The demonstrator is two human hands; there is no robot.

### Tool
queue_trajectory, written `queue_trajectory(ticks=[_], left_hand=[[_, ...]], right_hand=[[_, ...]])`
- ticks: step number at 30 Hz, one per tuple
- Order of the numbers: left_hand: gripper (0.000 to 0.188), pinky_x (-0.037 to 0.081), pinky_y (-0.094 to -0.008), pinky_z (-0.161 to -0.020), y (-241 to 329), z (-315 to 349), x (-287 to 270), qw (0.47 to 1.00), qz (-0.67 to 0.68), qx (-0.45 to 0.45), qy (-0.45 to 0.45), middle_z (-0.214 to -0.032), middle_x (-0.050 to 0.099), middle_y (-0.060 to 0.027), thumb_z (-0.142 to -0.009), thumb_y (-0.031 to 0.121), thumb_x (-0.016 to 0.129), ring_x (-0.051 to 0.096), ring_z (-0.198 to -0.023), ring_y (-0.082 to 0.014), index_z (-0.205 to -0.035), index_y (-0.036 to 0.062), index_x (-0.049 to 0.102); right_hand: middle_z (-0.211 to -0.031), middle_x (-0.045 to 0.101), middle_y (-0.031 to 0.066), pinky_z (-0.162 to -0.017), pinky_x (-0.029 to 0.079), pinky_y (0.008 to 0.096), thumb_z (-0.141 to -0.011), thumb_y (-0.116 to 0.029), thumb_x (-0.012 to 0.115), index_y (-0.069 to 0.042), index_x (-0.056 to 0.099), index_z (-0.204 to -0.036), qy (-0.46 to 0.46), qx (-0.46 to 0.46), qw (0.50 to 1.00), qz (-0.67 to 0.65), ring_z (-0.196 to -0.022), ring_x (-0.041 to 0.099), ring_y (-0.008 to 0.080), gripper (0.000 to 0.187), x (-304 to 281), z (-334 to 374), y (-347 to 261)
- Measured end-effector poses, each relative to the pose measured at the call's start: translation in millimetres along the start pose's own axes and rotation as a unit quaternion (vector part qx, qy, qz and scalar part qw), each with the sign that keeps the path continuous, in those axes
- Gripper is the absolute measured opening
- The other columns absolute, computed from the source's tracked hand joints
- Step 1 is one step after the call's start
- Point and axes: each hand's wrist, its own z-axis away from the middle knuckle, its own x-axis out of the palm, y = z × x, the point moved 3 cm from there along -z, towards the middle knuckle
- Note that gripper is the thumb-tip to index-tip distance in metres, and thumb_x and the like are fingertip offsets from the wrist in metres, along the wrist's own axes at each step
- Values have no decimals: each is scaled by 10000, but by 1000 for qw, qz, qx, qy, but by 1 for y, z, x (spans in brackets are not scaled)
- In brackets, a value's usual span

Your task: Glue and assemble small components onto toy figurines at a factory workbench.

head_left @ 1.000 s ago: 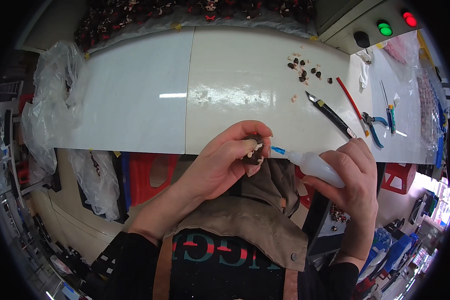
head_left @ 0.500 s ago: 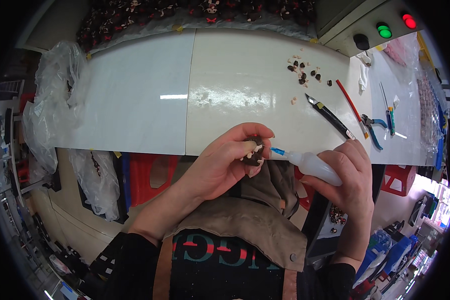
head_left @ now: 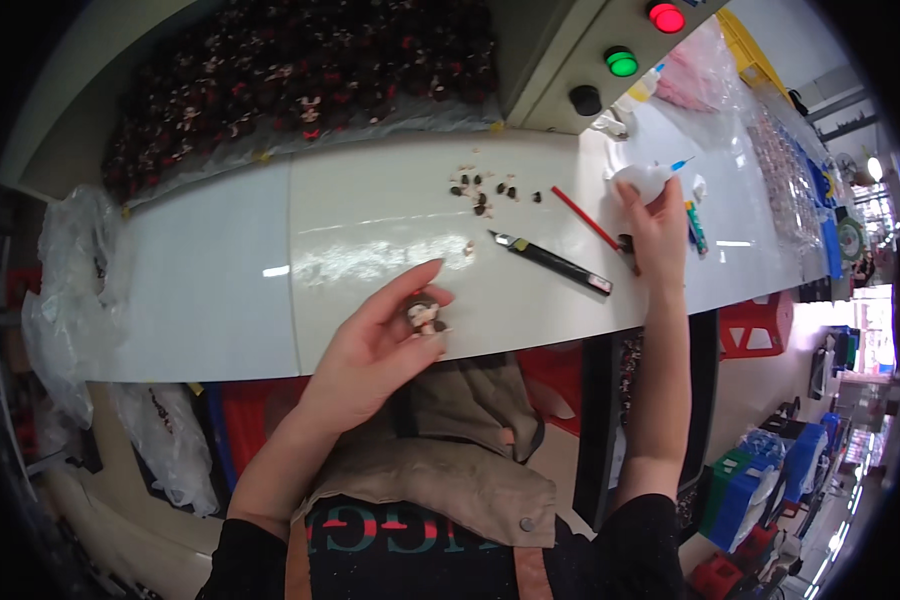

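Observation:
My left hand [head_left: 375, 345] is closed round a small figurine [head_left: 423, 313], dark brown and cream, held upright over the near edge of the table. Its fingers hide part of the figurine's side. Out to the right, my right hand [head_left: 660, 238] grips a white squeeze bottle [head_left: 638, 180] with a thin blue nozzle [head_left: 681, 164], which points up and to the right. The bottle is over the right part of the table. Whether it touches the surface I cannot tell.
A black craft knife [head_left: 555, 264] lies between my hands, beside a thin red-handled brush [head_left: 582, 215]. Several small dark and cream pieces [head_left: 481, 197] are scattered farther back. Many figurines [head_left: 300, 90] fill the back left. A machine panel with lit buttons [head_left: 621, 62] overhangs the back right.
My right hand has carried the bottle away from the figurine, far out to the right. My left hand still holds the figurine, now turned with its lighter side showing. The view has shifted right.

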Motion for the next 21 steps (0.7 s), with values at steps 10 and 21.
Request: queue_trajectory(ticks=[10, 21], left_hand=[[527, 434, -224, -845, -8, -16, 10, 991, -121, 42, -32, -1158, 505, -61, -830, 12, 628, 511, -941, -75, -1309, 43, 412], [650, 408, -277, -924, -10, -16, 8, 988, -138, 55, -40, -1185, 499, -86, -820, -4, 633, 513, -1016, -120, -1390, 34, 322]], right_hand=[[-919, 605, 96, -764, 455, 286, -837, -274, 677, -6, 519, -1033, 62, 3, 988, 138, -840, 570, 159, 368, -16, -20, 35], [-1177, 528, 147, -915, 407, 318, -878, -159, 615, 20, 432, -1247, 175, -82, 979, 68, -1090, 511, 198, 448, -26, 37, -25]])
